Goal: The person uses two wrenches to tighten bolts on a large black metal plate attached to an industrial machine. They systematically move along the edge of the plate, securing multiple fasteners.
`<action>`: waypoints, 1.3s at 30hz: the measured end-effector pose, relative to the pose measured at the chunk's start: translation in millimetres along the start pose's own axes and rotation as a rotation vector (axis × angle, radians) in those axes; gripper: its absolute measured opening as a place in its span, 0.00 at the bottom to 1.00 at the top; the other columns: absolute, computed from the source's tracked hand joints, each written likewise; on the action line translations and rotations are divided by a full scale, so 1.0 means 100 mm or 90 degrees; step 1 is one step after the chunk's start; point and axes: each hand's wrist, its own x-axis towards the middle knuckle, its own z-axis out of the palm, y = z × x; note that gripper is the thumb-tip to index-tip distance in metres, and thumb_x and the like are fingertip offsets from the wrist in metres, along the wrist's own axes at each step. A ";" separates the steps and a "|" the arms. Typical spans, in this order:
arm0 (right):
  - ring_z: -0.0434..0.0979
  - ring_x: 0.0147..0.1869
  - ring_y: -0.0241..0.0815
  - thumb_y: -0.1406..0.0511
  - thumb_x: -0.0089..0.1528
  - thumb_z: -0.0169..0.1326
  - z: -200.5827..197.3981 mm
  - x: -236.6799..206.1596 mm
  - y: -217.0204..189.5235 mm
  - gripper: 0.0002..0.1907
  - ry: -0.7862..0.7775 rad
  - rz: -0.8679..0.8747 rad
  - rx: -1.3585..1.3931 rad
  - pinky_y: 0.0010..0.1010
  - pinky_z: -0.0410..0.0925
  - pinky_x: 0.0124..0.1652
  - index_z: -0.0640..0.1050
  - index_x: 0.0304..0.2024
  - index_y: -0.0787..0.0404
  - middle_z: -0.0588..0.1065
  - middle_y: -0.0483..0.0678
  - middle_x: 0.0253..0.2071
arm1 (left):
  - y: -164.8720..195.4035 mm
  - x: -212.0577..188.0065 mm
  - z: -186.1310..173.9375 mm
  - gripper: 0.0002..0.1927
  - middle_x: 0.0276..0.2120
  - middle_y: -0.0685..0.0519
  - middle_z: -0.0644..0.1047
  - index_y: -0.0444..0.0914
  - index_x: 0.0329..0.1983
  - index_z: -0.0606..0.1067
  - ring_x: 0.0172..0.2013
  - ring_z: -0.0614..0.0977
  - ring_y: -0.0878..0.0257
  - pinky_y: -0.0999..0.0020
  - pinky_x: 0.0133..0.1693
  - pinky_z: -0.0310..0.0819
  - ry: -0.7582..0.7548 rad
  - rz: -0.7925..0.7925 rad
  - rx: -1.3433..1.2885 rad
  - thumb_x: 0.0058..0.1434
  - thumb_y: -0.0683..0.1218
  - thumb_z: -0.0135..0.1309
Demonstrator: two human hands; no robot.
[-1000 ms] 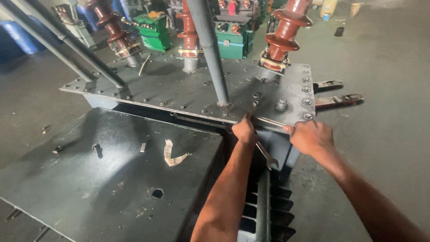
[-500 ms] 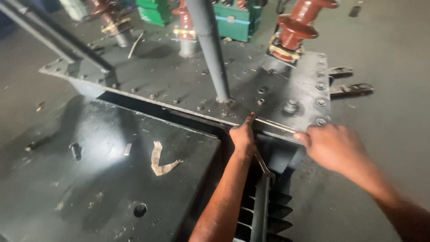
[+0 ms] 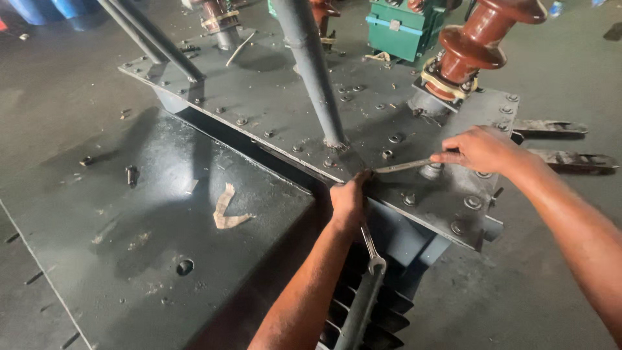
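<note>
Your left hand is closed around the upper end of a spanner at the near edge of a grey steel transformer cover plate, with the spanner's handle hanging down in front of the cooling fins below. Your right hand pinches the end of a second, slimmer spanner lying flat on top of the plate, its far end reaching toward the flange bolt at the edge, just beside your left fingers. A brown ribbed porcelain bushing stands just beyond your right hand, and a grey lifting rod rises from the plate between your arms. To work the bolt well, hold the lower spanner steady as the counter-hold, seat the upper jaw fully before pulling, and swing it in short arcs so your knuckles stay clear of the bushing base and neighbouring bolt heads. A loose bolt lies on the dark lid to your left.
</note>
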 end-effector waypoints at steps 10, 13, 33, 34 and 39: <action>0.82 0.47 0.60 0.37 0.60 0.49 0.27 -0.55 -0.28 0.31 0.087 0.062 0.050 0.52 0.72 0.51 0.85 0.40 0.52 0.82 0.57 0.36 | -0.01 0.06 0.02 0.15 0.24 0.51 0.80 0.29 0.33 0.81 0.22 0.78 0.63 0.66 0.26 0.73 0.004 0.029 0.074 0.55 0.48 0.64; 0.80 0.51 0.60 0.37 0.59 0.50 0.28 -0.58 -0.38 0.31 0.135 0.078 0.055 0.52 0.68 0.56 0.85 0.41 0.53 0.82 0.57 0.40 | -0.10 0.17 -0.02 0.13 0.26 0.50 0.79 0.29 0.33 0.80 0.23 0.77 0.62 0.64 0.26 0.71 -0.011 -0.004 0.008 0.53 0.45 0.65; 0.78 0.57 0.63 0.36 0.64 0.47 -0.23 -1.10 -1.47 0.34 0.008 0.352 0.017 0.52 0.70 0.54 0.86 0.45 0.54 0.80 0.60 0.49 | -0.07 0.07 -0.04 0.16 0.36 0.47 0.82 0.26 0.39 0.81 0.33 0.81 0.58 0.62 0.37 0.77 -0.010 0.030 -0.117 0.49 0.41 0.67; 0.79 0.56 0.64 0.36 0.64 0.46 -0.25 -1.14 -1.56 0.34 0.011 0.363 0.021 0.52 0.70 0.54 0.86 0.45 0.54 0.80 0.60 0.49 | -0.07 0.07 -0.05 0.16 0.36 0.46 0.83 0.25 0.38 0.81 0.34 0.82 0.58 0.63 0.37 0.77 -0.014 0.046 -0.122 0.49 0.40 0.67; 0.83 0.46 0.61 0.39 0.68 0.42 -0.26 -1.24 -1.89 0.35 -0.044 0.430 0.028 0.53 0.73 0.45 0.85 0.43 0.59 0.82 0.59 0.39 | -0.13 0.08 -0.11 0.16 0.36 0.47 0.82 0.24 0.38 0.81 0.34 0.80 0.59 0.63 0.37 0.75 -0.028 0.007 -0.103 0.50 0.41 0.67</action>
